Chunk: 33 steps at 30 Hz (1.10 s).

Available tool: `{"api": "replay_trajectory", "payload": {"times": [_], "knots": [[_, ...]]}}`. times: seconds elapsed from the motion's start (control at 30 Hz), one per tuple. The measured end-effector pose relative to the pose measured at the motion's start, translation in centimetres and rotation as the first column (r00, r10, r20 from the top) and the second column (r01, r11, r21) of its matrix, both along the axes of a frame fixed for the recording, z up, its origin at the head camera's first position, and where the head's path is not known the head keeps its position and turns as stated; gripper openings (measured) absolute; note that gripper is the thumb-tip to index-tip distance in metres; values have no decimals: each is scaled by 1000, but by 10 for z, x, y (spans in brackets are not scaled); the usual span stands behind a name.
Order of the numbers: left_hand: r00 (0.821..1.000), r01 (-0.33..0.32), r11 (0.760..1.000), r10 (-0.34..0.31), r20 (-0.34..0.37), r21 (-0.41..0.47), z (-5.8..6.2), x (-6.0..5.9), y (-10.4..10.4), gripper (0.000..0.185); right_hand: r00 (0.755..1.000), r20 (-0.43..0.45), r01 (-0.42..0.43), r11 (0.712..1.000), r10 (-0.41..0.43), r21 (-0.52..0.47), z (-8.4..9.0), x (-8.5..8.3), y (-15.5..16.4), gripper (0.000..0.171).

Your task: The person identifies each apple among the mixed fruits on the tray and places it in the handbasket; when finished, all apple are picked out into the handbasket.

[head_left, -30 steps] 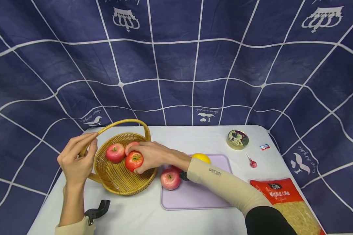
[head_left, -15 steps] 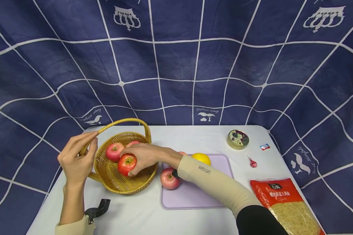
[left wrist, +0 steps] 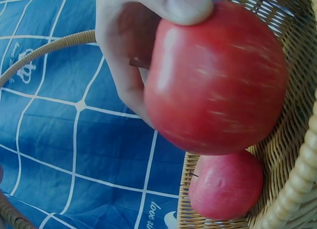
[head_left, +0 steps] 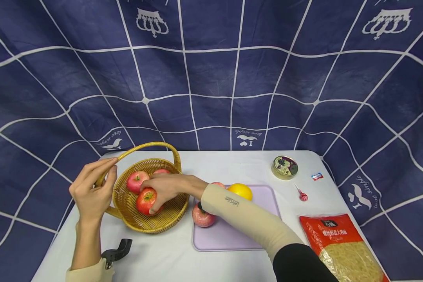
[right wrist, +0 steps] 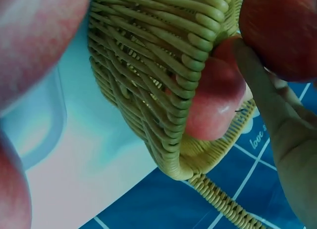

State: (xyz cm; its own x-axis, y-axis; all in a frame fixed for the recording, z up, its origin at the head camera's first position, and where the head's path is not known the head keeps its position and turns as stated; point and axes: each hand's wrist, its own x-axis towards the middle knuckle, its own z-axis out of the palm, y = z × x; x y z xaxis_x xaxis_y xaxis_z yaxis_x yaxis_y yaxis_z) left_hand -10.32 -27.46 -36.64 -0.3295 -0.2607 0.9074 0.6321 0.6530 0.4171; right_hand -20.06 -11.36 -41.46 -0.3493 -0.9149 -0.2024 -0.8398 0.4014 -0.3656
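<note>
My right hand (head_left: 167, 188) grips a red apple (head_left: 146, 201) inside the wicker basket (head_left: 155, 227), at the left of the head view. In the left wrist view that apple (left wrist: 218, 80) looks large, with the thumb on its side. Two more apples lie farther back in the basket: a pink-red one (head_left: 136, 181) and one (head_left: 161, 171) partly hidden by the right hand. My left hand (head_left: 93, 188) holds the basket's arched handle (head_left: 148, 145) between thumb and fingers at its left side. Whether the held apple touches the basket's bottom cannot be told.
Right of the basket lies a lilac tray (head_left: 232, 241) bearing a pink apple (head_left: 202, 217), a yellow fruit (head_left: 240, 191) and another apple (head_left: 218, 184) mostly behind the sleeve. Farther right are a round tin (head_left: 284, 167), a lollipop (head_left: 303, 196), a small wrapped packet (head_left: 317, 176) and a pasta bag (head_left: 349, 246).
My right hand has moved left and slightly down in the head view, carrying the red apple deeper over the basket. My left hand stays on the handle.
</note>
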Motion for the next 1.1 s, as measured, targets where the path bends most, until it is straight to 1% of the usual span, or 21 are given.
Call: {"api": "replay_trajectory", "payload": {"times": [0.2,0.3,0.5,0.57,0.73,0.77,0.9,1.03,1.1], "knots": [[1000,-5,1000,5,3,-3,-1,0,-1,13,999,-41,-2,998,5,67,-1,-1,-9,80],[1000,-7,1000,7,3,-3,-1,0,-1,13,999,-40,-7,996,11,93,-1,0,-13,81],[1000,0,1000,0,2,1,-1,0,-1,13,1000,20,-9,986,5,169,-4,2,-21,81],[1000,-1,1000,1,2,0,-1,-1,-1,13,999,52,-2,983,-8,186,-6,4,-23,76],[1000,3,1000,-3,0,2,-1,-1,0,13,991,120,40,977,-66,207,-6,11,-25,65],[1000,5,1000,-5,-1,2,-1,-1,0,13,990,118,51,976,-77,211,-5,12,-25,65],[1000,5,1000,-5,-5,1,0,-2,1,12,981,147,95,972,-128,216,-6,15,-27,68],[1000,-2,1000,2,-7,-2,0,-1,1,12,988,83,115,977,-132,180,-7,17,-31,72],[1000,-4,1000,4,-6,-3,0,-1,0,12,990,37,125,979,-133,160,-9,18,-35,72]]}}
